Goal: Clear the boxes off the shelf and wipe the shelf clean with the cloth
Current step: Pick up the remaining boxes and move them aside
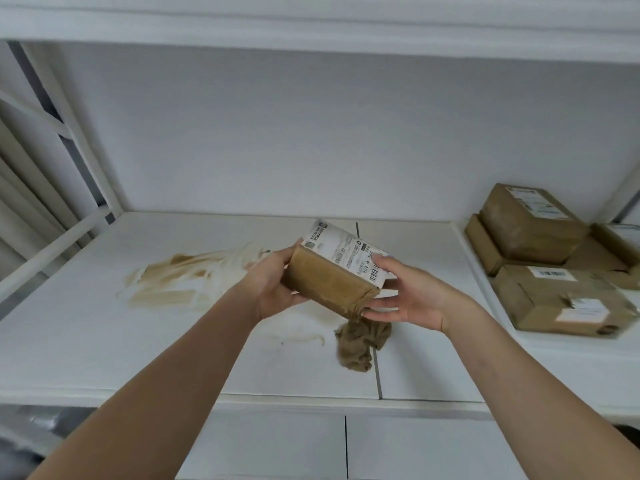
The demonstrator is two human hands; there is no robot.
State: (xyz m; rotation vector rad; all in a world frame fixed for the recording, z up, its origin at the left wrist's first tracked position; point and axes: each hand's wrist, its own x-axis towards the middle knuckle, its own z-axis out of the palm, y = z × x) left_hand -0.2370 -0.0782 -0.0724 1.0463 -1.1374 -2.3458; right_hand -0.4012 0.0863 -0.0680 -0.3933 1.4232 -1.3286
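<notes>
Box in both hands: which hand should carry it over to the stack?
Right, probably. The right hand supports the box on the side nearest the stacked boxes; the left hand is farther away.

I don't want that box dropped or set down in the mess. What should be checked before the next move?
1. Both hands on the box: left hand and right hand grip it: ok.
2. Box off the shelf: ok.
3. Room on the stacked boxes at right: cannot tell.
4. Brown stain wiped: not ok.
5. Cloth within reach: ok.
</notes>
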